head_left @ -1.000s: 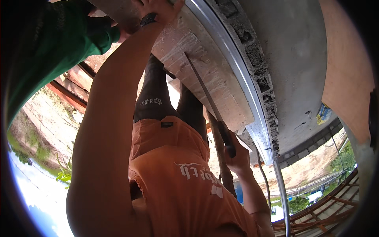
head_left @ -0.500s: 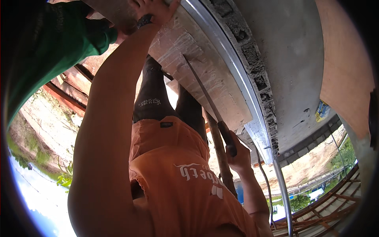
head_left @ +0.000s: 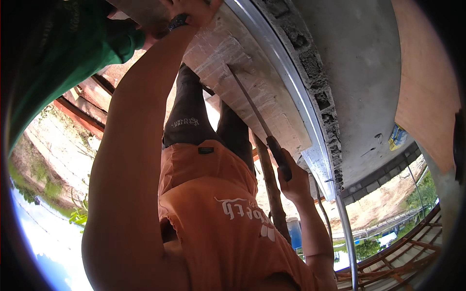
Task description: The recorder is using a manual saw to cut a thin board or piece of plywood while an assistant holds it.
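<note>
The picture looks upside down. My left hand [head_left: 148, 38] shows only as a bit of skin past a green sleeve [head_left: 73, 53] at the upper left, against a grey slab [head_left: 138, 10]; its grip is hidden. My right hand is out of view. A co-worker in an orange shirt [head_left: 218, 228] and dark shorts fills the middle. Their long bare arm [head_left: 131, 160] reaches to the top edge, and the hand with a wristwatch [head_left: 178, 21] rests on the brick wall [head_left: 242, 63]. Their other hand [head_left: 295, 183] grips the dark handle of a long thin metal tool [head_left: 247, 104] laid against the bricks.
A shiny metal rail [head_left: 286, 72] runs along the brick edge, with rough mortar and a grey concrete surface [head_left: 359, 72] beside it. A wooden pole [head_left: 269, 194], a blue container [head_left: 294, 233], a small yellow-blue packet [head_left: 398, 137] and red metal framing [head_left: 403, 262] are nearby.
The view has shifted slightly. The co-worker's tool hand and raised arm hold nearly the same places against the bricks.
</note>
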